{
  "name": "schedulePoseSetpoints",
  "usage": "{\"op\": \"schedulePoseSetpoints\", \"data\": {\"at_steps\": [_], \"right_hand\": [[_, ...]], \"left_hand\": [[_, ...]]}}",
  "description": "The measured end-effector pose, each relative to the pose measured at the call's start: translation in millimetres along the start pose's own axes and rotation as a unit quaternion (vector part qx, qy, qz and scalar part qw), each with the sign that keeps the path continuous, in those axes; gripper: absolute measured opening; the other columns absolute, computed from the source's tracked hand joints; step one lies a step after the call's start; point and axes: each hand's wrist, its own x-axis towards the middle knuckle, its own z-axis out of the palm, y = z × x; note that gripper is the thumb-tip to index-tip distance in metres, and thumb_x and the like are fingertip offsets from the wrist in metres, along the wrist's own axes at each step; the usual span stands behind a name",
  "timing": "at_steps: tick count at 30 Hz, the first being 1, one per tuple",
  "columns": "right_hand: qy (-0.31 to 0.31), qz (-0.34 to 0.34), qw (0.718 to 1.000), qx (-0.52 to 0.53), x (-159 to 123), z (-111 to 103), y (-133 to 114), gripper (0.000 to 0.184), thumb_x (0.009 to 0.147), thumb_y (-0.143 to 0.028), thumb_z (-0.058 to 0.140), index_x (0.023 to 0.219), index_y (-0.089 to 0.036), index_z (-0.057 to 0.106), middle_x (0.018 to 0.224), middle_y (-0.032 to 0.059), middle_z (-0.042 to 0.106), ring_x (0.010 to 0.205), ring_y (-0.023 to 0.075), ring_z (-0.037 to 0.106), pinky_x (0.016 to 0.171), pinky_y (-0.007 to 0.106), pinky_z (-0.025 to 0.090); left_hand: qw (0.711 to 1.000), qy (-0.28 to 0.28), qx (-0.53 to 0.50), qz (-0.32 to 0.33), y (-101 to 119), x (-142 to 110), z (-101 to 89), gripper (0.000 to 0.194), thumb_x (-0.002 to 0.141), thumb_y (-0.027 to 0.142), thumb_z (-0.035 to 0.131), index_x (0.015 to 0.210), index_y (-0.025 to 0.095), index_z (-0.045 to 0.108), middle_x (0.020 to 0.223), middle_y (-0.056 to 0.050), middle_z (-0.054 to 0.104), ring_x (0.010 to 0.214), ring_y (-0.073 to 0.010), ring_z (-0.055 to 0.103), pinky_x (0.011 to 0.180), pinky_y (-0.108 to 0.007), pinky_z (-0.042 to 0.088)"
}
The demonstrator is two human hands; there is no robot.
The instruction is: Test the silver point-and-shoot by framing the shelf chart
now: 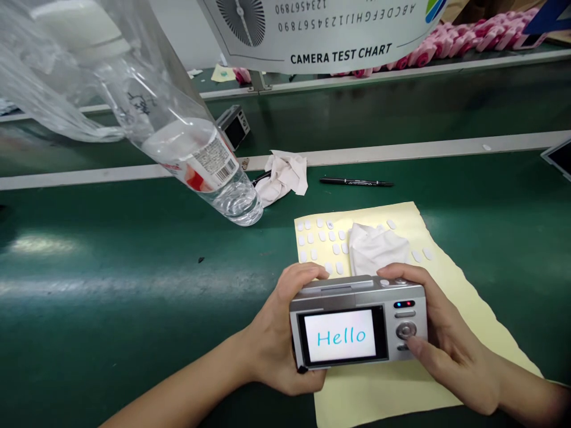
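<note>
Both hands close in a firm grip on a silver camera (357, 321), one at each short end. The fingers of the left hand (279, 333) curl over the top edge at the left end. The right hand (452, 339) wraps the right end, its fingers over the top and its thumb (413, 348) pressing on or just beside the round dial (405, 330).

The camera's long axis runs left to right, nearly level. Its screen (341, 336), showing "Hello" in blue, faces the person, and its top edge leans away. It is held just above a yellow sheet (379, 392) on the green bench (134, 238).

On the sheet, rows of small white pads (319, 238) lie at the far left, and a crumpled white cloth (377, 249) sits just beyond the camera. Farther off lie a black marker (354, 182) and a second cloth (283, 178). A plastic water bottle (196, 160) slants across the upper left, base down toward the right, above the bench with a plastic bag (53, 77) behind it. A second camera (234, 126) lies beyond, under a curved test chart (339, 53). Pink items (446, 44) line the far right.
</note>
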Motion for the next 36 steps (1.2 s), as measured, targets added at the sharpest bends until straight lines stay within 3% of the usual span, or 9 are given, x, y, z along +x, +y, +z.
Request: {"op": "schedulePoseSetpoints", "data": {"at_steps": [10, 24, 28, 33, 36], "right_hand": [[0.024, 0.011, 1.0, -0.007, -0.8, 2.1, -1.3, 0.033, 0.097, -0.037, 0.041, 0.129, -0.037, 0.034, 0.094, 0.0027, 0.062, 0.077, 0.0196, 0.06, 0.068, 0.028, 0.054], [0.0, -0.029, 0.999, -0.028, 0.4, -1.0, 0.1, 0.036, 0.098, -0.038, 0.038, 0.132, -0.044, 0.03, 0.096, 0.0022, 0.06, 0.078, 0.0187, 0.06, 0.069, 0.026, 0.054], [-0.001, 0.007, 1.0, -0.025, 0.1, -2.1, -2.4, 0.035, 0.098, -0.041, 0.038, 0.132, -0.045, 0.031, 0.104, 0.0023, 0.06, 0.084, 0.0184, 0.061, 0.072, 0.026, 0.055], [0.027, 0.074, 0.997, -0.001, 0.1, -1.4, -2.7, 0.041, 0.095, -0.051, 0.041, 0.132, -0.034, 0.035, 0.111, 0.0077, 0.059, 0.087, 0.0228, 0.063, 0.074, 0.032, 0.057], [0.036, 0.083, 0.996, 0.004, 0.0, -1.0, -2.5, 0.041, 0.094, -0.048, 0.044, 0.131, -0.033, 0.036, 0.112, 0.0081, 0.059, 0.084, 0.0226, 0.064, 0.072, 0.032, 0.057]], "left_hand": [[1.0, 0.008, -0.019, 0.002, -0.4, -0.8, 2.2, 0.092, 0.061, 0.029, 0.067, 0.141, 0.017, 0.023, 0.121, -0.013, 0.045, 0.116, -0.03, 0.048, 0.102, -0.048, 0.042], [1.0, 0.013, -0.015, 0.01, -2.5, -0.6, 2.0, 0.093, 0.06, 0.031, 0.068, 0.141, 0.019, 0.024, 0.119, -0.014, 0.047, 0.114, -0.031, 0.05, 0.099, -0.051, 0.044], [1.0, 0.014, -0.02, 0.007, -1.4, -0.3, 1.6, 0.09, 0.061, 0.032, 0.068, 0.14, 0.019, 0.026, 0.116, -0.012, 0.049, 0.113, -0.0303, 0.051, 0.1, -0.05, 0.043], [1.0, 0.019, -0.011, -0.007, -0.1, -0.5, 1.7, 0.093, 0.059, 0.034, 0.072, 0.139, 0.019, 0.027, 0.118, -0.013, 0.047, 0.112, -0.0314, 0.052, 0.097, -0.049, 0.045], [1.0, 0.019, -0.012, -0.009, -1.0, -1.2, 2.1, 0.092, 0.06, 0.034, 0.072, 0.139, 0.018, 0.028, 0.119, -0.013, 0.047, 0.113, -0.0313, 0.051, 0.098, -0.049, 0.045]]}}
